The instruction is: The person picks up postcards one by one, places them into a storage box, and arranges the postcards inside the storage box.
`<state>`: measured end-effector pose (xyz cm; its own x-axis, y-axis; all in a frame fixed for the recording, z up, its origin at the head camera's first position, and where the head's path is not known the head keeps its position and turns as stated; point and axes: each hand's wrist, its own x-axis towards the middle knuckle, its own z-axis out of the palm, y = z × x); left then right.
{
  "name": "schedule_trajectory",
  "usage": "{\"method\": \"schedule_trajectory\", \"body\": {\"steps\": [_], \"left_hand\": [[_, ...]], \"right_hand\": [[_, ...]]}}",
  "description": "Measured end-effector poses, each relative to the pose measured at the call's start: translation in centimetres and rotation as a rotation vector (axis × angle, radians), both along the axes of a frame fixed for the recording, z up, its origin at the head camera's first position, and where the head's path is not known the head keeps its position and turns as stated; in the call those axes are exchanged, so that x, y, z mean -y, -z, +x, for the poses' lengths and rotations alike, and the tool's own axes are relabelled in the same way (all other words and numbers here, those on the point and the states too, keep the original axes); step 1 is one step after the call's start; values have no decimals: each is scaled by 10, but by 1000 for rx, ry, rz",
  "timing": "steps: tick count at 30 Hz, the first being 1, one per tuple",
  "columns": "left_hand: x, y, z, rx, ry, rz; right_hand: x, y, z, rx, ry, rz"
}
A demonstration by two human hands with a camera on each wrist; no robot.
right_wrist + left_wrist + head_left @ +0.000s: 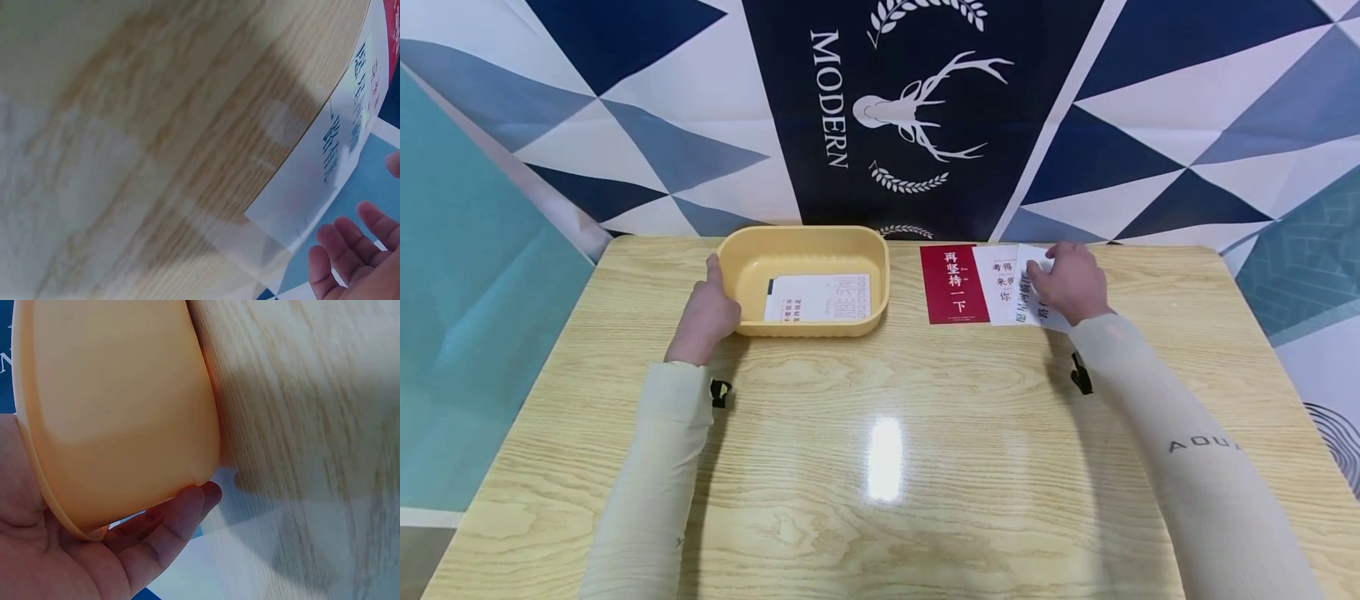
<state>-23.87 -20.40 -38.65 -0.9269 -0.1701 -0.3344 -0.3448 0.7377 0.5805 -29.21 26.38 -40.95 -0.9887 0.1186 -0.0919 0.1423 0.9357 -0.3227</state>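
My left hand (703,312) grips the left end of a yellow plastic basin (808,330). In the left wrist view its fingers (181,515) curl under the basin's end, with the rim against the palm. White printed cards (820,298) lie inside the basin; how many cannot be told. To its right, a red card (955,285), a white card with red print (997,287) and a white card with dark print (1043,315) overlap in a row. My right hand (1072,283) is over the right end of this row. The right wrist view shows its fingers (340,250) loosely bent, apart from the card.
Everything stands on a light wood-grain table (805,517), near its back edge. A patterned cloth (700,108) with a deer print hangs right behind. Small black pieces (1081,375) show at both wrists.
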Motion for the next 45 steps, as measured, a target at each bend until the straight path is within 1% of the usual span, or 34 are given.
{"method": "schedule_trajectory", "body": {"steps": [5, 8, 14, 20, 27, 34, 45], "left_hand": [[0, 0, -1, 11, -8, 0], [1, 0, 0, 4, 2, -2], [0, 0, 0, 12, 2, 3], [1, 0, -1, 17, 4, -9], [1, 0, 0, 12, 10, -18], [1, 1, -1, -1, 26, -37], [1, 2, -1, 2, 24, -38]], "right_hand": [[-5, 2, 1, 5, 23, 4], [-8, 2, 3, 2, 28, 10], [-15, 4, 8, 53, 52, 53], [-17, 4, 8, 90, 80, 96], [-18, 4, 9, 130, 124, 108], [-19, 3, 10, 167, 172, 141], [-12, -3, 10, 219, 162, 214]]}}
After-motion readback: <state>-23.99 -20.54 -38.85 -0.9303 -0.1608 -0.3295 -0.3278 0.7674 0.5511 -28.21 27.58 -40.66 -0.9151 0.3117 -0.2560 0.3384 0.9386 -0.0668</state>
